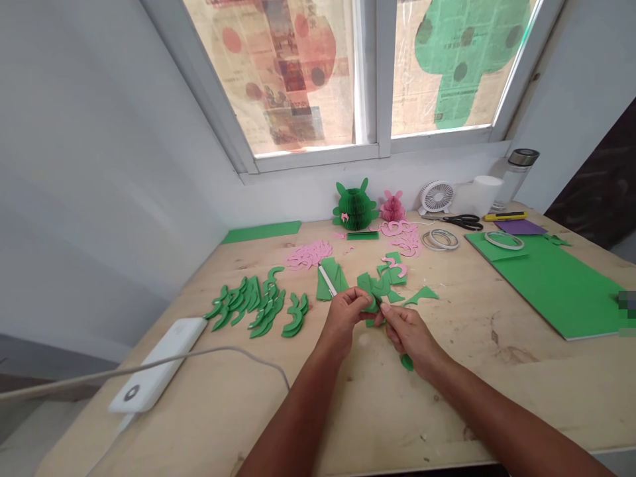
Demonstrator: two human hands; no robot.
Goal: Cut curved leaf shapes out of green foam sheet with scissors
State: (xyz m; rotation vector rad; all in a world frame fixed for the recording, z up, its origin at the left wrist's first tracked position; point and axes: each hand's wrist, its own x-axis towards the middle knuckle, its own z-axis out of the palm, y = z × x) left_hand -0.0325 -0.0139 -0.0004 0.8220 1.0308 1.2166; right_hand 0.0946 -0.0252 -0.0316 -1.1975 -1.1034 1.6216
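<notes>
My left hand (350, 311) is closed, pinching a piece of green paper (370, 305) between thumb and fingers above the table. Close against it, my right hand (408, 331) is wrapped round what look like scissors. A green handle (407, 362) shows below the right palm, and a dark blade end meets the paper; the rest is hidden by the fingers. Cut green scraps (426, 294) lie just beyond the hands. Left of them, a white pen (327, 280) rests on green paper pieces (338, 273). Stacks of curved green cut-outs (295, 315) lie farther left.
Pink cut-outs (311, 254) lie farther back, before a green paper figure (354, 207) and a pink one (393, 206). Black scissors (464, 221), tape rolls (440, 240) and a small fan (437, 197) stand back right. Green sheets (551, 285) lie right; a white power bank (159, 364) and cable, left.
</notes>
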